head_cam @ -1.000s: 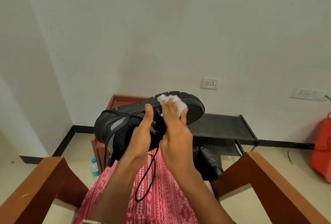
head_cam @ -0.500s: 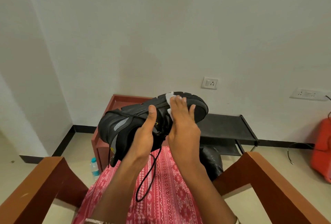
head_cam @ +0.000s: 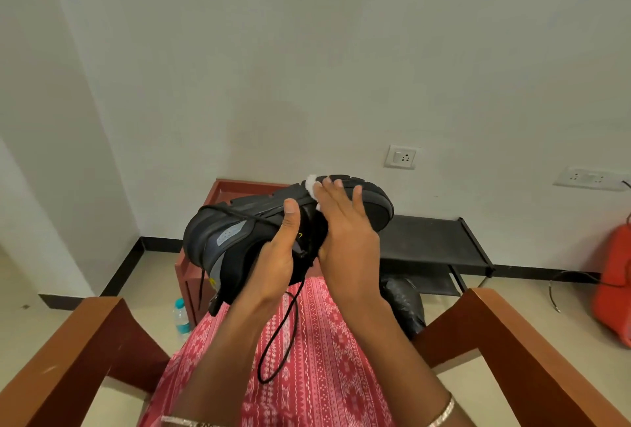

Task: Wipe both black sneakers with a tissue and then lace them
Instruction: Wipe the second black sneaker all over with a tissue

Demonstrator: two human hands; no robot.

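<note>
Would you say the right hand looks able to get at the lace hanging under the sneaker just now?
Probably yes: the lace hangs free over the lap, nothing across it. But the right hand is pressing the tissue on the sneaker, so it is occupied.

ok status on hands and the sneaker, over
Left hand grips black sneaker, raised over lap. Right hand presses tissue flat on sole edge. Lace dangles loose, clear of the wipe.
</note>
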